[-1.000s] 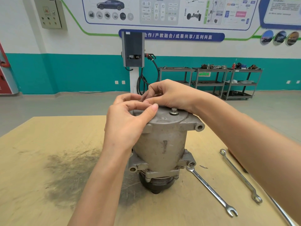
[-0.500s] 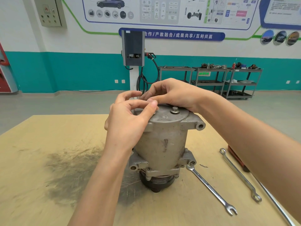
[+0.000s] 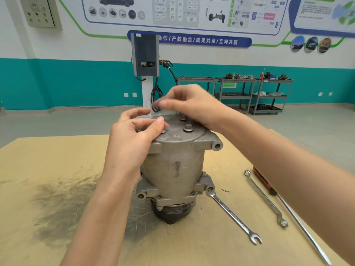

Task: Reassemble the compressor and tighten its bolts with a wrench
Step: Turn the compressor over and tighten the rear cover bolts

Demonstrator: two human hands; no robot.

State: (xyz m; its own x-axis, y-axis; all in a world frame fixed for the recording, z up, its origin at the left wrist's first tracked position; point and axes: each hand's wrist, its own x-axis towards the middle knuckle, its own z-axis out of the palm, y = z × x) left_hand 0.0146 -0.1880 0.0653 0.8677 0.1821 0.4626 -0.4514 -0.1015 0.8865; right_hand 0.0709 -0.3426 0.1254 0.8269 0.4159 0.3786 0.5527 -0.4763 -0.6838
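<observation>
1. Two bare hands work at the top of the grey cast-metal compressor [image 3: 172,166], which stands upright on its dark pulley on the tan wooden table [image 3: 38,156].
2. Left hand [image 3: 132,139] rests on the cover rim, thumb pressing by a bolt hole, fingers loosely curled.
3. Right hand [image 3: 192,106] is blurred above the far bolt; what it pinches, I cannot tell.
4. Risk: a hand-started hex bolt [image 3: 188,128] could cross-thread if tilted, or drop off the cover.
5. Compared with half a second ago, the right hand has lifted, uncovering a second bolt.
6. Silver combination wrench [image 3: 233,215] lies untouched beside the base.
</observation>
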